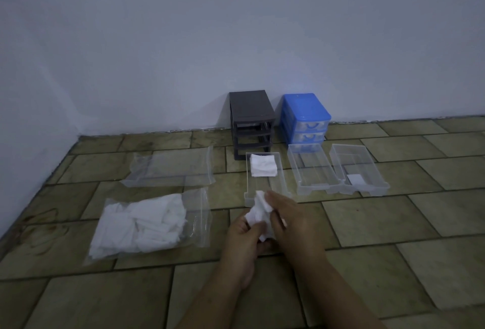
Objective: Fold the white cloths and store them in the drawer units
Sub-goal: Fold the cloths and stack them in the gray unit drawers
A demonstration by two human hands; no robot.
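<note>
- Head view: left hand and right hand each hold a grip on one white cloth, above the floor.
- Near edge of clear drawer, folded cloth at its far end.
- Risk: loose pinch lets folds spring open.

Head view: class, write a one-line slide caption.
Both hands fold a white cloth before a clear drawer holding a folded cloth.

I look down at a floor of olive-tan stone-look tiles with dark grout lines, stained brownish toward my left. A plain pale bluish wall rises ahead, meeting a second wall at the left corner. The light is dim.
</note>
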